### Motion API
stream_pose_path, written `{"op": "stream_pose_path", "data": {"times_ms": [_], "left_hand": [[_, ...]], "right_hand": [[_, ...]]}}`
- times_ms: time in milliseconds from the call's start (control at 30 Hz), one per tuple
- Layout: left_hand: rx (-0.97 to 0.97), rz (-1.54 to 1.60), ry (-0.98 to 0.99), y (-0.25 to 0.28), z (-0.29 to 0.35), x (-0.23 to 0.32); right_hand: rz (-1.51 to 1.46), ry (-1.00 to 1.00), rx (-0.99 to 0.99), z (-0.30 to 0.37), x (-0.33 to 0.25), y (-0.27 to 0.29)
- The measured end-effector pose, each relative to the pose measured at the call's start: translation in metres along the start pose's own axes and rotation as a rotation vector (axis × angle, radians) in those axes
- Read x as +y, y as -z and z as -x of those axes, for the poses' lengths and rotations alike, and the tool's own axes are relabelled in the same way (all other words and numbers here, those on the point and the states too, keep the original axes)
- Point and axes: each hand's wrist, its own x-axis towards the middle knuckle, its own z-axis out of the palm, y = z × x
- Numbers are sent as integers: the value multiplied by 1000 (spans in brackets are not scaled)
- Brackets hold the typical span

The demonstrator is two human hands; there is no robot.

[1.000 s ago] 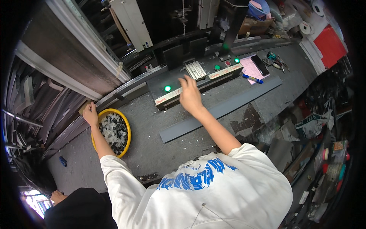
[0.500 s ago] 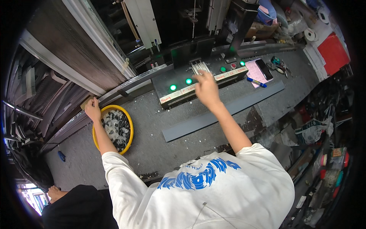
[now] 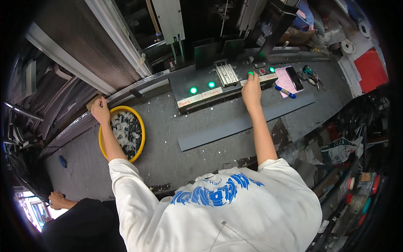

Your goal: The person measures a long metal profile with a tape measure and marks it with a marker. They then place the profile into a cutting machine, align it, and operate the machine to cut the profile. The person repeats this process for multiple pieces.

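Note:
My right hand (image 3: 252,89) is at a lit green button (image 3: 251,73) on the black control box (image 3: 197,108). Its fingers are drawn together, the tips at the button. Two more lit green buttons and a ribbed silvery metal block (image 3: 226,74) sit left of that hand. My left hand (image 3: 100,111) is closed at the machine's edge rail, beside a small tan piece (image 3: 95,101); what its fingers hold, if anything, is hidden. Under my left forearm stands a yellow basin (image 3: 143,138) filled with black and clear scraps. A long flat grey bar (image 3: 247,122) lies below the control box.
Right of the box are a red button (image 3: 262,72), a pink paper (image 3: 285,77), a black phone (image 3: 294,78), a blue marker (image 3: 285,92) and pliers (image 3: 312,77). Another person's hand (image 3: 58,200) and black sleeve show at lower left. Clutter fills the right side.
My right hand has moved right, from over the metal block to the green button, and its fingers have closed together. My left hand stays near the rail. The whole view has shifted slightly.

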Motion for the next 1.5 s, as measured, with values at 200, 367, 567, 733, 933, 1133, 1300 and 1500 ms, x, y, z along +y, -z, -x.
{"op": "stream_pose_path", "data": {"times_ms": [200, 367, 567, 733, 933, 1133, 1300, 1500], "left_hand": [[-10, 0, 13, 0, 0, 0], [20, 12, -36, 0, 0, 1], [0, 5, -17, 0, 1, 0], [-5, -4, 4, 1, 1, 1], [1, -1, -2, 1, 1, 3], [-14, 0, -5, 1, 0, 1], [-18, 1, 20, -1, 1, -2], [-3, 13, -16, -1, 1, -2]], "right_hand": [[-79, -25, 58, 7, 0, -1], [-26, -27, 107, 14, -2, -11], [-14, -53, 78, 10, -3, -11], [-15, -33, 101, 12, -2, -10], [-17, -30, 103, 12, -2, -10], [-64, -45, 105, 12, -3, -8], [-71, -41, 106, 12, -3, -7], [-54, -47, 88, 12, -2, -6]]}}
